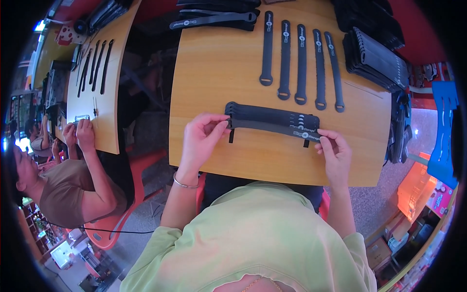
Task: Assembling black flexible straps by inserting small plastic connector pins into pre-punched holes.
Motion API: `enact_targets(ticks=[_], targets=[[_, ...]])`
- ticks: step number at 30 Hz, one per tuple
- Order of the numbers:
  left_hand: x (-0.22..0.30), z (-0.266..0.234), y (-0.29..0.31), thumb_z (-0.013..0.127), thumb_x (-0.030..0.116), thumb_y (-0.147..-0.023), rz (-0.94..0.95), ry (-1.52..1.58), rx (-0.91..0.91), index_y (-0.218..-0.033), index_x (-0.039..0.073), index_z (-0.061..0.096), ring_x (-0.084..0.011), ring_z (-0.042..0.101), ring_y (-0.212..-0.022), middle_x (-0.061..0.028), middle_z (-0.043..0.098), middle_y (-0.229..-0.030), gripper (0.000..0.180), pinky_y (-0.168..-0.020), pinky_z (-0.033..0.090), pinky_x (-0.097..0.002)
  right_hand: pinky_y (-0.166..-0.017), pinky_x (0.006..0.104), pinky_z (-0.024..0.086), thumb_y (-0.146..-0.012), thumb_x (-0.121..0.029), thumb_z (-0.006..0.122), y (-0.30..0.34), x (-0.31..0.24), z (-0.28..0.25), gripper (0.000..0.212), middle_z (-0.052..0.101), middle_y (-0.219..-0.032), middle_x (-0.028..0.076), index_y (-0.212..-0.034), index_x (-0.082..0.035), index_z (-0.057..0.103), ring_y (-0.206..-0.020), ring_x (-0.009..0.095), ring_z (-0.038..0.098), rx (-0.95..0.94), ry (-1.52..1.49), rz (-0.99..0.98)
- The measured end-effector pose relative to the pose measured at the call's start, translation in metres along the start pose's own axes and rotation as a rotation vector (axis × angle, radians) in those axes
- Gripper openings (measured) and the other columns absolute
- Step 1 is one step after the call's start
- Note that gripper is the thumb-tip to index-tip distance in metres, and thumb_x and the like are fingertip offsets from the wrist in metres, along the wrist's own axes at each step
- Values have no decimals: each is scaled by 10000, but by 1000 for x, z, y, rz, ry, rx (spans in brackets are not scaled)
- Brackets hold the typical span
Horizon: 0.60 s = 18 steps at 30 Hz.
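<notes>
Stretched level between my two hands is a dark strap (267, 128) with pale printing near its right end. My left hand (204, 134) pinches its left end between thumb and fingers. At the other end, my right hand (336, 152) grips the strap with closed fingertips. Just behind it, partly covered, a black stack of overlapping straps (272, 114) lies on the wooden table (209, 87). Two short black tabs stick out below, one by each end. Farther off, several dark straps (301, 63) with looped near ends lie side by side, pointing away from me.
Piled black straps (219, 19) sit at the table's far left, and bundled straps (377, 58) at its far right. To the left, a co-worker (73, 190) works at another table (108, 87) bearing dark straps. An orange crate (416, 187) and a blue plastic piece (442, 131) are at right.
</notes>
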<state>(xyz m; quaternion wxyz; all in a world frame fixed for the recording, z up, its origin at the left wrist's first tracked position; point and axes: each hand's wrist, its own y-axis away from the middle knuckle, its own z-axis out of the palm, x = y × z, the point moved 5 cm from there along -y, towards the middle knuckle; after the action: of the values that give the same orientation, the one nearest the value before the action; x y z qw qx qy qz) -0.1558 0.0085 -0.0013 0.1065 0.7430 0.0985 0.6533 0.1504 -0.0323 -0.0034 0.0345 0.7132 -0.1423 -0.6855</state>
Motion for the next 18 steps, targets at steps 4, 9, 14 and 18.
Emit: enact_targets(ticks=[4, 9, 14, 18], targets=[[-3, -1, -3, 612, -4, -848, 16, -21, 37, -945, -45, 609, -83, 624, -686, -31, 628, -772, 105, -626, 493, -192, -609, 174, 408, -900, -23, 557, 0, -2, 1, 129, 546, -817, -15, -1023, -19, 597, -692, 46, 507, 3, 43, -24], [-9, 0, -6, 620, -17, -840, 49, -42, 59, -910, -30, 591, -57, 594, -668, -17, 618, -775, 77, -616, 479, -178, -599, 171, 392, -891, -10, 562, -2, 0, 2, 116, 513, -794, -26, -1005, -31, 564, -675, 43, 479, -13, 66, -63], [-10, 0, -8, 615, -29, -840, 62, -131, 59, -906, -16, 581, -39, 575, -665, -2, 608, -777, 75, -608, 464, -167, -628, 170, 410, -866, 19, 593, -3, 0, 2, 115, 540, -807, -26, -970, -16, 558, -699, 36, 494, 2, 76, -57], [-11, 0, -8, 621, -22, -839, 70, -140, 62, -902, -13, 582, -33, 562, -650, 4, 604, -769, 74, -586, 439, -157, -627, 171, 413, -865, 20, 592, -4, 3, 1, 115, 539, -806, -25, -968, -17, 555, -702, 36, 496, 9, 99, -52]])
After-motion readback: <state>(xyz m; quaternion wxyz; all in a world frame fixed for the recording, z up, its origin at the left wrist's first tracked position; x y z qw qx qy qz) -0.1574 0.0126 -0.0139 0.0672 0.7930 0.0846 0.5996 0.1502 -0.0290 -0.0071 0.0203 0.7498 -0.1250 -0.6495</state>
